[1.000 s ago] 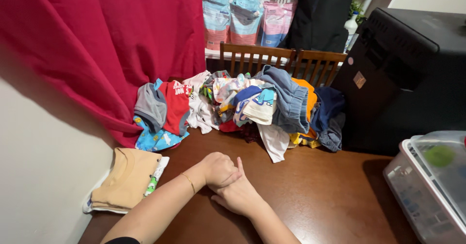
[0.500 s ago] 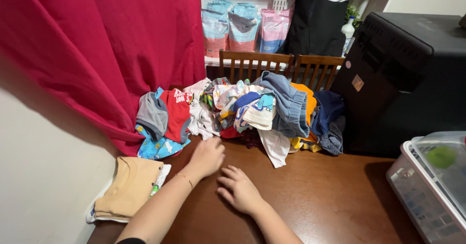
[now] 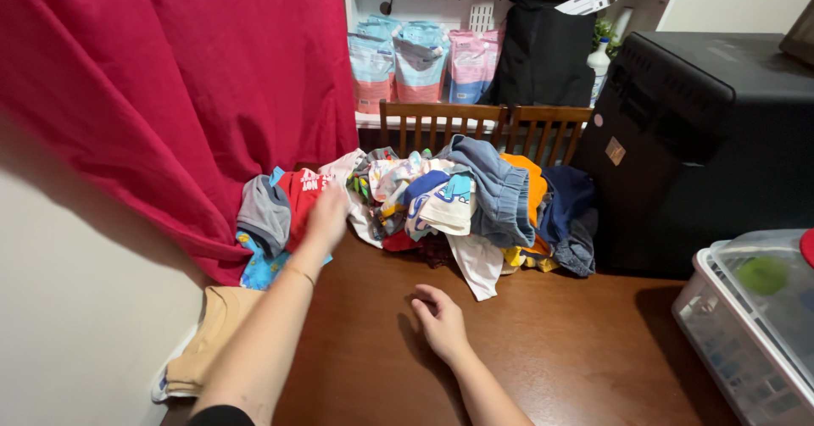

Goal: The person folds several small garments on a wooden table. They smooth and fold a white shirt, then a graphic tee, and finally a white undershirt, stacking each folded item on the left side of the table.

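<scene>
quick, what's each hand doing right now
Left hand: open, reaching onto the red garment in the clothes pile; grip cannot be told.
Right hand: open, empty, resting on the wooden table.

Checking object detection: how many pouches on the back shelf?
3. Blue pouch at left, blue pouch in the middle, pink pouch at right beside the black bag, which may hide more.

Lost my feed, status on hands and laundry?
Left hand open, reaching onto red shirt in heaped clothes pile. Right hand empty, flat on brown wooden table. Nothing blocking.
</scene>
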